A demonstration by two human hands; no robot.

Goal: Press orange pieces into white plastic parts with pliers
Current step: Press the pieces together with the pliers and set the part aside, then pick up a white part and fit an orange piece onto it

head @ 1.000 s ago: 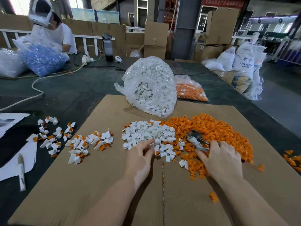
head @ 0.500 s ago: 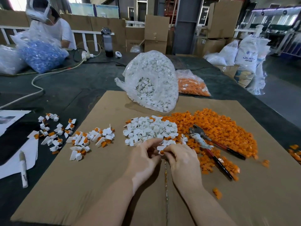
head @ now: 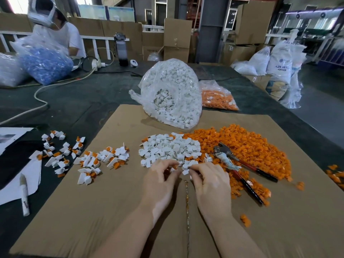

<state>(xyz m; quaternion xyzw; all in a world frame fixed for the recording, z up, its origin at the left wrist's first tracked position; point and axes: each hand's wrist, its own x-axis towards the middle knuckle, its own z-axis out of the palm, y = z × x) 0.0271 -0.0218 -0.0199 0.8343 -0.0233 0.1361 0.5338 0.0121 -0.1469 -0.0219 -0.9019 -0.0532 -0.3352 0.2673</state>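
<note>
A cardboard sheet covers the dark table. At the near edge of the white parts, the left hand and right hand each pinch small pieces. Pliers lie untouched on the orange pieces, right of both hands.

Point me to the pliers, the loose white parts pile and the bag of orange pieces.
pliers (head: 226, 162): head view, on the taped joint below the jaws.
loose white parts pile (head: 167, 148): head view, middle of heap.
bag of orange pieces (head: 216, 98): head view, orange contents through plastic.
</note>
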